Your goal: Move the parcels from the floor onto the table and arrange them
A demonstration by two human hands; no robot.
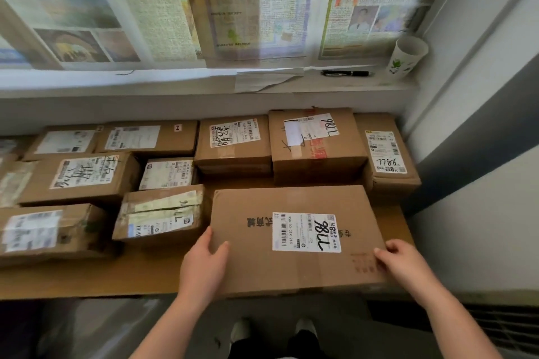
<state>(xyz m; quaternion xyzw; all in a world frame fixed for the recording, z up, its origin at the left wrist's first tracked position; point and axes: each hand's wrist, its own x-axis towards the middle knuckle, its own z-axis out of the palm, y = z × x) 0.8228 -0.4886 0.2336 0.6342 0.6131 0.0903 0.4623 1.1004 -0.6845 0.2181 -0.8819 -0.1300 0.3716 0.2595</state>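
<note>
While left hand (204, 262) and right hand (405, 262) grip its near corners, flat brown cardboard parcel (291, 268), white barcode label (306, 232)

1 view only: a wide-angle camera on the person's head, at the near edge of the table (87, 277), facing forward and steeply down. The left hand (201, 265) and right hand (405, 265) show at the bottom, close under the lens, gripping the nearest parcel (262, 268). The papered window (145, 9) fills the top, a wall (481, 96) the right; straight lines bow outward near the edges.
</note>
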